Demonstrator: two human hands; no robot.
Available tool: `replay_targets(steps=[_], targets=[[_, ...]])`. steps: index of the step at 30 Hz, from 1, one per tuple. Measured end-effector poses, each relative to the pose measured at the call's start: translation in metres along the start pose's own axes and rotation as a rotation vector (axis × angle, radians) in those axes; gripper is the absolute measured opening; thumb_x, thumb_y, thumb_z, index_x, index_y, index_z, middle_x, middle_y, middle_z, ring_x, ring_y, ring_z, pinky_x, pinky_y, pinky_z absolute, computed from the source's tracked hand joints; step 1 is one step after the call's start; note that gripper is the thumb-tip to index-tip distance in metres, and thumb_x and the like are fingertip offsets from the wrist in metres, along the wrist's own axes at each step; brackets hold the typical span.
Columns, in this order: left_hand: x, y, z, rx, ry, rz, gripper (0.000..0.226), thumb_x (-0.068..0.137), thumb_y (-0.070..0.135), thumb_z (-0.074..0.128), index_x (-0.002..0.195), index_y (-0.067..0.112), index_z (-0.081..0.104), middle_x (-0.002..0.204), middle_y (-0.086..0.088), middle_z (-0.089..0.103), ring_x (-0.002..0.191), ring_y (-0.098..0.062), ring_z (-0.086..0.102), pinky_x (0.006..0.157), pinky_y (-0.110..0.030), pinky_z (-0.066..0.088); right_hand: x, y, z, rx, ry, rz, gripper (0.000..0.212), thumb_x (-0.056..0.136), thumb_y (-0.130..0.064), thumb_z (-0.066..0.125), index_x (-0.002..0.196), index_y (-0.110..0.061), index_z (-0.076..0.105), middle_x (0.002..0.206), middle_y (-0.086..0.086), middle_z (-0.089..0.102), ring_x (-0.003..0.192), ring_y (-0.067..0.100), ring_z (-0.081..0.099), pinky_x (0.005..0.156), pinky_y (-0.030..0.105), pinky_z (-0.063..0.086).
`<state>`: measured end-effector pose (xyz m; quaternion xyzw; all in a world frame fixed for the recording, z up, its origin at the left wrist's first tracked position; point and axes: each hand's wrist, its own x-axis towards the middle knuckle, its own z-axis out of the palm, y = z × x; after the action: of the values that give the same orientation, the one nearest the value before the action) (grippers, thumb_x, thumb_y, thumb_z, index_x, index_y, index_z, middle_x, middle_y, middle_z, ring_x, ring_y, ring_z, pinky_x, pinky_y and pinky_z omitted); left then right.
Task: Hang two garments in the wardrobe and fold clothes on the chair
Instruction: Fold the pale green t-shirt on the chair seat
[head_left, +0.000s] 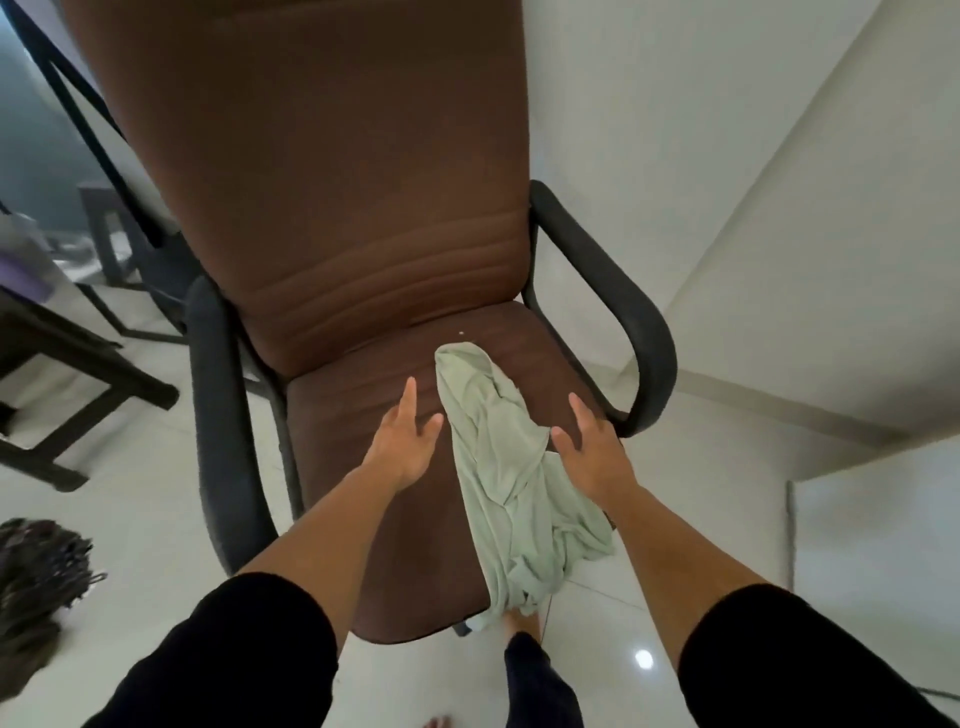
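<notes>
Both arms extend forward and downward over a brown chair, forearms bare below black sleeves. The left hand hovers over the seat, palm turned inward toward the garment, fingers straight and together with the thumb spread apart; it holds nothing. The right hand is posed as its mirror on the other side, fingers straight, thumb extended toward the cloth; whether the thumb touches the cloth cannot be told. Between the two hands lies a pale green garment, crumpled in a long strip from mid-seat over the front edge of the chair, its lower end hanging toward the white tiled floor. Black armrests flank the seat. A dark table stands at left; a dark heap lies on the floor at lower left, too blurred to identify.
</notes>
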<state>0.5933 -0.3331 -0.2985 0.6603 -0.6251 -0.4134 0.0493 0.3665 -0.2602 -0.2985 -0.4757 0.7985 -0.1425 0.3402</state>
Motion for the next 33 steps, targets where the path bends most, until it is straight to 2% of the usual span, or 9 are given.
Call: replay_targets(steps=[9, 13, 18, 22, 25, 27, 29, 31, 33], targets=[[0.16, 0.003, 0.041, -0.025, -0.057, -0.211, 0.071, 0.096, 0.046, 0.04, 0.147, 0.038, -0.009, 0.15, -0.012, 0.033, 0.133, -0.032, 0.037, 0.106, -0.042, 0.033, 0.158, 0.013, 0.062, -0.084, -0.228, 0.065, 0.06, 0.096, -0.043, 0.039, 0.15, -0.03, 0.014, 0.146, 0.013, 0.033, 0.132, 0.03, 0.038, 0.106, 0.043, 0.034], [0.212, 0.001, 0.064, -0.057, -0.011, -0.306, 0.076, 0.095, 0.043, 0.044, 0.149, 0.033, -0.007, 0.149, -0.015, 0.032, 0.134, -0.034, 0.036, 0.104, -0.041, 0.035, 0.202, 0.022, 0.089, -0.153, -0.176, 0.062, 0.06, 0.095, -0.046, 0.041, 0.147, -0.019, 0.026, 0.143, 0.013, 0.038, 0.132, 0.029, 0.037, 0.107, 0.042, 0.036], [0.236, 0.006, 0.089, 0.005, 0.148, -0.264, 0.078, 0.093, 0.041, 0.05, 0.148, 0.035, -0.004, 0.147, -0.015, 0.03, 0.135, -0.033, 0.031, 0.106, -0.043, 0.034, 0.217, 0.018, 0.104, -0.255, -0.196, -0.036, 0.061, 0.095, -0.044, 0.042, 0.148, -0.02, 0.024, 0.144, 0.012, 0.04, 0.132, 0.029, 0.037, 0.106, 0.039, 0.034], [0.24, 0.009, 0.095, -0.009, 0.062, -0.129, 0.069, 0.096, 0.019, 0.045, 0.144, 0.051, 0.006, 0.131, -0.013, 0.045, 0.096, -0.027, 0.059, 0.082, -0.036, 0.053, 0.215, 0.018, 0.109, -0.236, -0.183, -0.076, 0.056, 0.094, -0.034, 0.049, 0.145, -0.019, 0.032, 0.137, 0.009, 0.05, 0.126, 0.028, 0.045, 0.103, 0.037, 0.038], [0.234, 0.01, 0.09, 0.003, 0.019, -0.057, 0.054, 0.094, 0.008, 0.039, 0.136, 0.043, 0.038, 0.125, -0.011, 0.045, 0.091, -0.022, 0.055, 0.074, -0.025, 0.047, 0.21, 0.014, 0.101, -0.116, -0.147, -0.013, 0.038, 0.092, -0.027, 0.053, 0.126, -0.011, 0.055, 0.119, 0.011, 0.062, 0.112, 0.03, 0.055, 0.089, 0.03, 0.042], [0.225, 0.011, 0.081, 0.005, 0.055, -0.053, 0.037, 0.09, 0.006, 0.041, 0.115, 0.028, 0.059, 0.122, -0.011, 0.048, 0.096, -0.022, 0.054, 0.073, -0.023, 0.042, 0.203, 0.01, 0.091, -0.056, -0.097, 0.027, 0.026, 0.091, -0.024, 0.053, 0.108, -0.006, 0.063, 0.105, 0.012, 0.065, 0.101, 0.03, 0.059, 0.076, 0.026, 0.039], [0.211, 0.014, 0.064, 0.002, 0.1, -0.064, 0.021, 0.086, 0.01, 0.046, 0.095, 0.022, 0.062, 0.115, -0.007, 0.053, 0.096, -0.021, 0.054, 0.07, -0.022, 0.04, 0.194, 0.005, 0.079, -0.014, -0.03, 0.041, 0.02, 0.091, -0.024, 0.054, 0.092, -0.007, 0.063, 0.095, 0.014, 0.065, 0.092, 0.031, 0.059, 0.07, 0.025, 0.035], [0.192, 0.023, 0.039, -0.062, 0.173, -0.08, 0.012, 0.085, 0.021, 0.053, 0.09, 0.019, 0.063, 0.106, -0.001, 0.054, 0.094, -0.018, 0.052, 0.072, -0.024, 0.039, 0.184, -0.004, 0.063, 0.027, 0.037, 0.041, 0.018, 0.09, -0.024, 0.055, 0.078, -0.011, 0.058, 0.087, 0.014, 0.061, 0.086, 0.031, 0.057, 0.069, 0.027, 0.035], [0.17, 0.034, 0.013, -0.14, 0.289, -0.067, 0.018, 0.085, 0.034, 0.058, 0.077, 0.019, 0.063, 0.094, 0.002, 0.057, 0.089, -0.015, 0.051, 0.075, -0.023, 0.039, 0.17, -0.017, 0.045, 0.067, 0.098, 0.025, 0.021, 0.09, -0.022, 0.054, 0.072, -0.012, 0.057, 0.082, 0.011, 0.055, 0.081, 0.028, 0.053, 0.068, 0.028, 0.034]])
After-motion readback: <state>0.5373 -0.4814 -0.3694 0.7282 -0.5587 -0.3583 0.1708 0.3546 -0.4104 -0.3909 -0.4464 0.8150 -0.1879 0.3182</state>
